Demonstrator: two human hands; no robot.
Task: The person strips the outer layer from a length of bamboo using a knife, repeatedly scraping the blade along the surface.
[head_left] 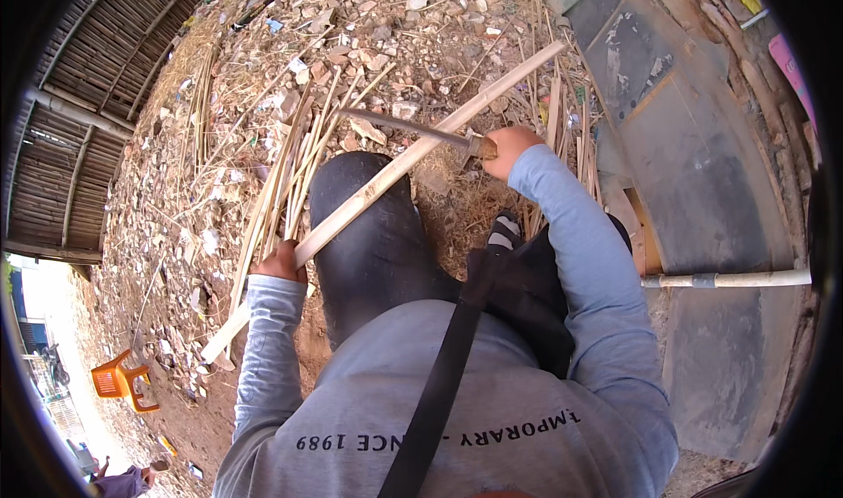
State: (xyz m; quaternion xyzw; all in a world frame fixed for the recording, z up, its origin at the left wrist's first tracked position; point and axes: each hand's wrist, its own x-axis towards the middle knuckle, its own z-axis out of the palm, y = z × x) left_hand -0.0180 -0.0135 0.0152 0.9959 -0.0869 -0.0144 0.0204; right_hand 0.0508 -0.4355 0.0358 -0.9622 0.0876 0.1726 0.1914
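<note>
A long pale split bamboo strip point(373, 189) slants across my thigh, its far end up and to the right. My left hand point(281, 262) is closed around its lower part, beside my left knee. In my right hand point(511, 150) is the handle of a long-bladed knife point(395, 122). The narrow dark blade points left and crosses the bamboo strip near its upper part; whether its edge bites into the strip I cannot tell. Several thinner bamboo strips point(294, 160) lie on the ground just beyond my left hand.
Stones and dry scraps litter the ground point(263, 76). More thin strips point(575, 138) lie past my right hand. Grey sheet panels point(720, 164) and a pale pole point(746, 278) are at right. An orange chair point(123, 381), a slatted bamboo wall point(88, 103) and another person point(127, 480) appear at left.
</note>
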